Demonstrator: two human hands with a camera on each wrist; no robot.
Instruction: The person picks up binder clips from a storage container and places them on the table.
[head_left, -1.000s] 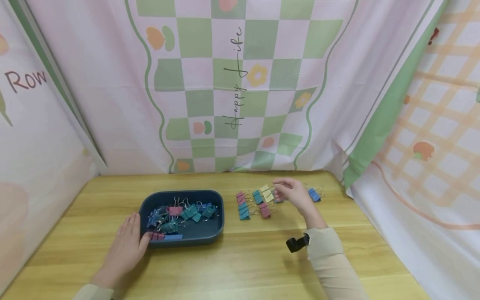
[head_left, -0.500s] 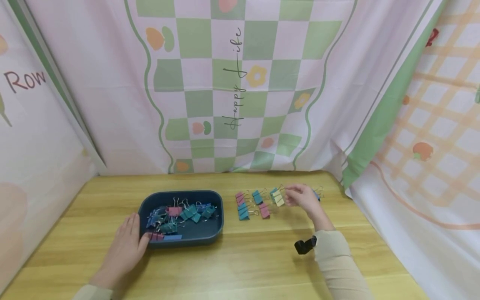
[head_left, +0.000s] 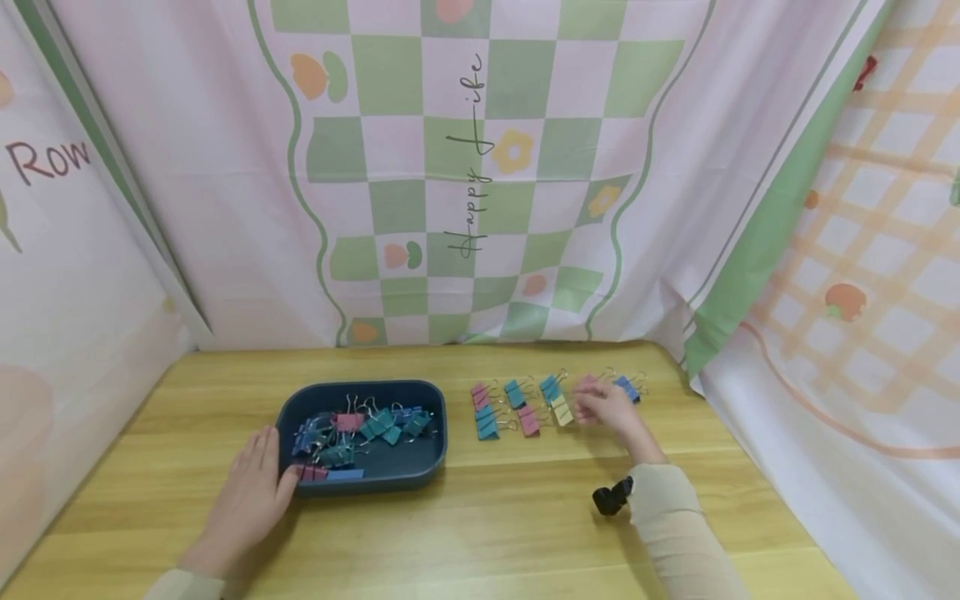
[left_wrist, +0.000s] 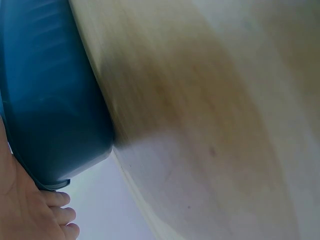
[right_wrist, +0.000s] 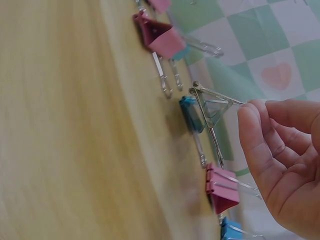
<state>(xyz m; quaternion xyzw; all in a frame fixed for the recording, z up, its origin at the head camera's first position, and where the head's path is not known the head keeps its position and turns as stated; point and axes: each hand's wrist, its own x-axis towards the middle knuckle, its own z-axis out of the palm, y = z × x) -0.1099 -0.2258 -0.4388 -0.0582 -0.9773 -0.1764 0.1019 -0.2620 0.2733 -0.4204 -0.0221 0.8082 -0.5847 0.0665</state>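
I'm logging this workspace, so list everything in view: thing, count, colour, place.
Tray: 1, dark blue, on the table, left of centre
Clips in the tray: overlapping, no sure count; teal, blue and pink
Teal clips: 3, teal, on the table right of the tray
Pink clips: 3, pink, same group, one partly behind the right hand
Yellow clip: 1, pale yellow, pinched by its wire handle
Blue clip: 1, blue, rightmost on the table
Table: 1, wood-toned, beneath everything
Printed cloth: count unclear, mostly white, green and orange, behind and beside the table
Wrist device: 1, black, at the right cuff
Sleeves: 2, beige, lower edge
Left hand: 1, bare, against the tray's left side
Right hand: 1, bare, holding the yellow clip
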